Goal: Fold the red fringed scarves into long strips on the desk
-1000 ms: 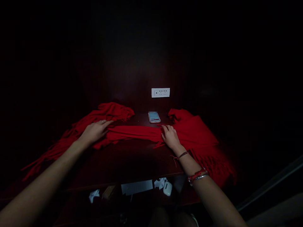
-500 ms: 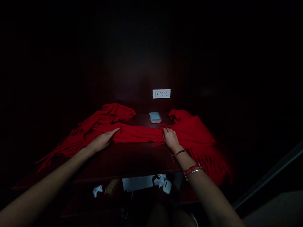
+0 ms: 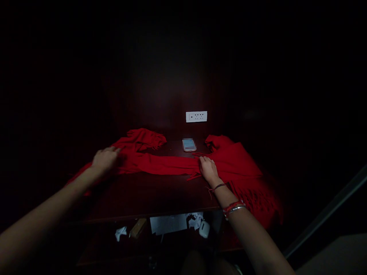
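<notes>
A long red scarf [image 3: 169, 164] with fringed ends lies across the dark wooden shelf. Its middle is a narrow folded band, with loose bunches at both sides. My right hand [image 3: 208, 168] rests at the band's right end, fingers curled down on the cloth. It wears a dark cord and a red bracelet at the wrist. Over the left bunch of the scarf is my left hand [image 3: 105, 158], slightly blurred, its fingers bent into the cloth. The hand and forearm cover part of that side.
Behind the scarf lies a phone [image 3: 189, 144], its screen pixelated, below a white wall socket [image 3: 196, 116]. A lower shelf holds a white sheet [image 3: 168, 224], crumpled paper [image 3: 195, 220], a small white case [image 3: 204, 228], a brownish box [image 3: 138, 228] and another paper scrap [image 3: 120, 233].
My left hand has moved left from the folded band to the left bunch, where the spread fringe has drawn inward. My right hand stays in place on the scarf.
</notes>
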A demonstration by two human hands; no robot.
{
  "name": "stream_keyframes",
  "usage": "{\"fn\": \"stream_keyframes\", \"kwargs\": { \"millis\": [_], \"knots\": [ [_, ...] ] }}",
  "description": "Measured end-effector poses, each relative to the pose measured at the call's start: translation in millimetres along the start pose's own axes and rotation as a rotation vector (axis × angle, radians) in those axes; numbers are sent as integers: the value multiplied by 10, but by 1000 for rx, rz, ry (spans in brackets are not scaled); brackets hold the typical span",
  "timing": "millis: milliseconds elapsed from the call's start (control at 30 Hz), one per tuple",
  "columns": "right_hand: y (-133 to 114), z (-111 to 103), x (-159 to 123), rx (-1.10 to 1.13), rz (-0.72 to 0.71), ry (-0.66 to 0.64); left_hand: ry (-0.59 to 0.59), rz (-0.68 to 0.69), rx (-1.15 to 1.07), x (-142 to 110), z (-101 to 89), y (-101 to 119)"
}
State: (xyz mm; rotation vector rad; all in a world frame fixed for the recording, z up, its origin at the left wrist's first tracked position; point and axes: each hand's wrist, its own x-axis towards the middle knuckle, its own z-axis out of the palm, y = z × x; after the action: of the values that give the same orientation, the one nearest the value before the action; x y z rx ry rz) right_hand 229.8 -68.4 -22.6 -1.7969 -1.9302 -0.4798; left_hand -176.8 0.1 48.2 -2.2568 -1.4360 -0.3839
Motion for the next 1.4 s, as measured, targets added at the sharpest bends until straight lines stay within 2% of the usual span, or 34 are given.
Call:
{"fn": "stream_keyframes", "kwargs": {
  "millis": [33, 133, 200, 233, 300, 367, 467, 667, 733, 800, 867, 933, 1033, 1100, 1233, 1333, 1400],
  "knots": [
    [6, -10, -1, 54, -20, 33, -14, 82, 7, 7, 64, 258],
    [18, -55, -6, 270, -101, 139, -99, 492, -101, 54, 210, 951],
    [20, -89, -14, 417, -157, 188, -82, 587, -115, 107, 278, 1212],
    [22, -102, -20, 475, -178, 199, -50, 591, -108, 141, 305, 1279],
    [34, -116, -42, 540, -217, 183, 22, 578, -95, 218, 343, 1330],
    [62, -115, -76, 538, -250, 122, 41, 617, -103, 291, 356, 1333],
    [116, -112, -150, 511, -271, 17, -28, 651, -166, 352, 340, 1323],
    [178, -219, -364, 533, -260, -86, -99, 582, -370, 382, 207, 1310],
    [187, -275, -444, 483, -242, -112, -61, 565, -459, 431, 148, 1406],
    [202, -334, -520, 413, -221, -103, 10, 553, -497, 502, 121, 1592],
    [236, -396, -586, 345, -191, -72, 31, 601, -473, 580, 143, 1838],
    [300, -460, -634, 276, -140, -43, -1, 674, -430, 646, 209, 2083],
    [439, -559, -659, 184, -82, -40, -26, 718, -381, 697, 331, 2326],
    [534, -613, -650, 170, -88, -68, -13, 722, -348, 695, 386, 2380],
    [641, -645, -621, 185, -190, -121, 59, 666, -255, 649, 399, 2335],
    [656, -617, -627, 135, -220, -72, 136, 605, -180, 633, 376, 2313],
    [655, -599, -640, 82, -212, -24, 161, 630, -139, 631, 370, 2334]
  ]
}}
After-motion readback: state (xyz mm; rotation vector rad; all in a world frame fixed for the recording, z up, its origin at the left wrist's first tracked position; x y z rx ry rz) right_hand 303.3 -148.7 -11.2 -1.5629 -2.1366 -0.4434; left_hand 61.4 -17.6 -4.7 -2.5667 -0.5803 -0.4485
